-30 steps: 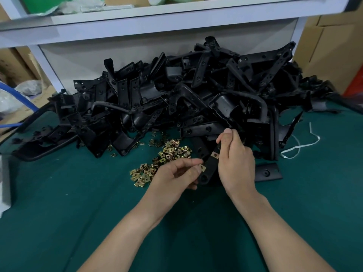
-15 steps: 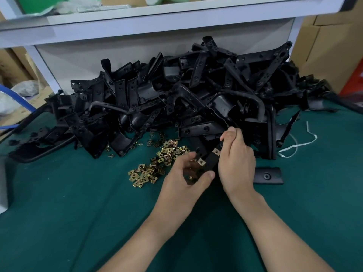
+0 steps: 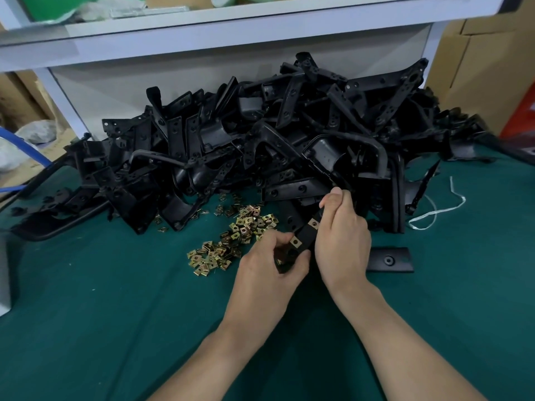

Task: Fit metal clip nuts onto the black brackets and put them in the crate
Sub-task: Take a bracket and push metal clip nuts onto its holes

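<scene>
**A:** Where is the bracket being worked on?

**B:** Just in front of the pile of brackets (image 3: pixel 260 146), lifted a little off the table (image 3: pixel 115 314). The right hand (image 3: pixel 343 241) is clenched round the bracket's (image 3: pixel 305 237) upper end. The left hand (image 3: pixel 269 261) curls round the lower end, with thumb and forefinger pinching at a clip nut (image 3: pixel 295 241).

**A:** So 1 nut is going on?

**B:** That's my reading. A 2nd nut (image 3: pixel 313 224) already sits further up the same strip, nearer the pile.

**A:** How would you seat the lower one properly?

**B:** Brace the strip firmly with the right hand so it can't twist. Then push the nut straight along the edge with the thumb flat on it. Its hole should end up square over the bracket's hole. If it goes on crooked, I'd expect the spring legs to bite at an angle and the holes to miss each other.

**A:** What could go wrong?

**B:** The nut is small and springy, so it may pop off sideways under an uneven push. Short, steady pressure seems safer than a jab.

**A:** Where are the spare nuts?

**B:** A heap of loose nuts (image 3: pixel 231 235) lies against the front of the pile, within easy reach of the left hand.

**A:** And the crate?

**B:** It's not in view, so I can't say which way the finished bracket should go.
</scene>
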Action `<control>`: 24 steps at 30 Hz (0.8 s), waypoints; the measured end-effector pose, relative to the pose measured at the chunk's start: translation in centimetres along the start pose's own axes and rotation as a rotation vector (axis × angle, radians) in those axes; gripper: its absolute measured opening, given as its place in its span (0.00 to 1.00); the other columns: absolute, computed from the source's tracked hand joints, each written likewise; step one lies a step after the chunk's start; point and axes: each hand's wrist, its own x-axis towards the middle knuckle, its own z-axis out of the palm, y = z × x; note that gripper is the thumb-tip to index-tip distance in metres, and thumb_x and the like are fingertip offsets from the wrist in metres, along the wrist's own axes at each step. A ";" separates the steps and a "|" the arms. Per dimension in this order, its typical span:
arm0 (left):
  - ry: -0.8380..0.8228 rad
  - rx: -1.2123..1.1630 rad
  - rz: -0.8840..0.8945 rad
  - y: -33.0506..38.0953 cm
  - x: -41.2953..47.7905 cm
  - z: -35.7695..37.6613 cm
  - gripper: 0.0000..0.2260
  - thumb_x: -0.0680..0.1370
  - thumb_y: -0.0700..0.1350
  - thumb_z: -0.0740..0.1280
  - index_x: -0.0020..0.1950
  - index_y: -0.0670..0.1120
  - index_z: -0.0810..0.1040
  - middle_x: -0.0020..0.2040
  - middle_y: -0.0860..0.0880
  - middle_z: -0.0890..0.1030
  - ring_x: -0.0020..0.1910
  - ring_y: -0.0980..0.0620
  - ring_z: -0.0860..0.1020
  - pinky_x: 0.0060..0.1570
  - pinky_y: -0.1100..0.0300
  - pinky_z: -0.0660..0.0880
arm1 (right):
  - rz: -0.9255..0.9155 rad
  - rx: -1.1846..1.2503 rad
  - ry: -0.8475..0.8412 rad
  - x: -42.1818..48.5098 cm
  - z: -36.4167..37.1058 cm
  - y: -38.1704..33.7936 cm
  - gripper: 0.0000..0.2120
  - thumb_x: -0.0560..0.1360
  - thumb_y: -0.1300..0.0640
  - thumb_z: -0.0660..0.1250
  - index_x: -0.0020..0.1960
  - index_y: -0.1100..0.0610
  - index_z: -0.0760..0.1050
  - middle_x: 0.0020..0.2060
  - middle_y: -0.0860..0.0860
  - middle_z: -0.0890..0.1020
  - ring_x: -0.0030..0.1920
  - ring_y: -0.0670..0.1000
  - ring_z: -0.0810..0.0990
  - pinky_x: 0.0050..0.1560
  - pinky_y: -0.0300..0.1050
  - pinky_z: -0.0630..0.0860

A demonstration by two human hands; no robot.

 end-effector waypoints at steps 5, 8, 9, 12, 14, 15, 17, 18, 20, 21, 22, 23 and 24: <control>0.018 0.077 0.004 -0.2 -0.1 0.1 0.08 0.75 0.56 0.72 0.50 0.61 0.74 0.46 0.62 0.81 0.41 0.61 0.78 0.41 0.69 0.72 | 0.006 0.000 -0.002 -0.1 0.1 -0.1 0.24 0.83 0.44 0.41 0.48 0.54 0.72 0.29 0.47 0.75 0.30 0.51 0.72 0.32 0.48 0.59; 0.034 0.119 0.007 -0.1 -0.2 0.1 0.10 0.75 0.58 0.70 0.52 0.56 0.77 0.50 0.60 0.82 0.46 0.60 0.79 0.47 0.58 0.77 | 0.006 -0.002 0.007 -0.1 0.2 -0.2 0.24 0.83 0.45 0.41 0.48 0.54 0.72 0.30 0.48 0.76 0.30 0.52 0.73 0.33 0.48 0.59; 0.035 0.122 0.008 -0.1 -0.1 0.1 0.11 0.75 0.58 0.70 0.53 0.55 0.78 0.50 0.60 0.82 0.47 0.60 0.79 0.48 0.56 0.78 | 0.006 -0.002 0.008 -0.1 0.1 -0.2 0.24 0.83 0.45 0.41 0.49 0.54 0.72 0.30 0.49 0.77 0.31 0.53 0.74 0.33 0.48 0.60; 0.027 0.124 0.011 0.0 -0.1 0.0 0.12 0.75 0.57 0.70 0.54 0.53 0.78 0.51 0.59 0.82 0.48 0.59 0.79 0.50 0.54 0.78 | -0.002 0.011 0.011 -0.1 0.1 -0.2 0.25 0.83 0.45 0.41 0.49 0.55 0.73 0.30 0.50 0.77 0.31 0.54 0.76 0.34 0.48 0.62; 0.006 0.135 -0.002 0.0 -0.1 0.0 0.12 0.75 0.59 0.69 0.55 0.55 0.77 0.51 0.59 0.81 0.48 0.60 0.78 0.49 0.56 0.77 | -0.008 0.012 0.008 -0.1 0.1 -0.2 0.24 0.83 0.45 0.41 0.49 0.55 0.73 0.30 0.50 0.77 0.31 0.54 0.75 0.33 0.48 0.61; -0.006 0.148 -0.011 0.0 -0.1 0.0 0.12 0.75 0.60 0.67 0.55 0.57 0.75 0.51 0.59 0.80 0.48 0.61 0.77 0.48 0.57 0.77 | -0.007 0.011 0.003 -0.1 0.1 -0.2 0.24 0.83 0.45 0.41 0.49 0.55 0.73 0.30 0.49 0.77 0.31 0.53 0.75 0.31 0.48 0.60; -0.009 0.187 -0.008 0.1 -0.1 0.0 0.13 0.75 0.62 0.65 0.56 0.58 0.73 0.50 0.59 0.79 0.49 0.62 0.75 0.48 0.60 0.75 | -0.007 0.016 -0.001 -0.1 0.1 -0.2 0.24 0.83 0.45 0.41 0.49 0.54 0.73 0.29 0.48 0.76 0.30 0.52 0.74 0.29 0.42 0.60; 0.001 0.207 0.004 0.1 -0.1 0.0 0.14 0.75 0.61 0.65 0.56 0.57 0.73 0.50 0.59 0.79 0.50 0.62 0.75 0.49 0.60 0.75 | -0.008 0.020 0.000 -0.1 0.1 -0.2 0.24 0.83 0.45 0.41 0.49 0.54 0.72 0.29 0.47 0.76 0.30 0.51 0.74 0.29 0.38 0.60; 0.028 0.232 0.023 0.0 0.0 -0.1 0.14 0.76 0.60 0.66 0.57 0.55 0.73 0.51 0.59 0.79 0.50 0.61 0.76 0.50 0.59 0.75 | -0.011 0.033 0.006 -0.1 0.1 -0.1 0.24 0.83 0.45 0.42 0.49 0.54 0.72 0.29 0.47 0.76 0.30 0.51 0.74 0.29 0.39 0.60; 0.037 0.235 0.031 0.0 0.0 -0.2 0.14 0.76 0.60 0.67 0.57 0.54 0.74 0.51 0.58 0.79 0.51 0.60 0.76 0.50 0.59 0.75 | -0.012 0.039 0.010 -0.1 0.1 -0.1 0.24 0.83 0.45 0.42 0.49 0.54 0.72 0.29 0.47 0.76 0.30 0.51 0.74 0.29 0.43 0.60; 0.040 0.234 0.042 0.0 0.0 -0.2 0.14 0.76 0.59 0.68 0.57 0.54 0.74 0.51 0.58 0.79 0.50 0.60 0.76 0.50 0.58 0.75 | -0.011 0.043 0.012 -0.1 0.1 -0.1 0.23 0.83 0.45 0.42 0.49 0.54 0.72 0.29 0.47 0.76 0.30 0.50 0.74 0.29 0.45 0.60; 0.037 0.228 0.058 0.0 0.0 -0.3 0.13 0.76 0.58 0.68 0.56 0.53 0.74 0.50 0.58 0.79 0.49 0.59 0.76 0.49 0.57 0.76 | -0.012 0.047 0.013 -0.2 0.2 -0.1 0.23 0.83 0.45 0.42 0.49 0.54 0.72 0.29 0.46 0.76 0.29 0.50 0.74 0.29 0.45 0.60; 0.030 0.218 0.075 0.0 0.0 -0.3 0.12 0.76 0.57 0.69 0.54 0.53 0.74 0.49 0.57 0.79 0.48 0.59 0.76 0.47 0.56 0.76 | -0.015 0.052 0.013 -0.2 0.2 -0.1 0.23 0.83 0.45 0.42 0.49 0.54 0.72 0.29 0.46 0.76 0.29 0.49 0.74 0.29 0.43 0.61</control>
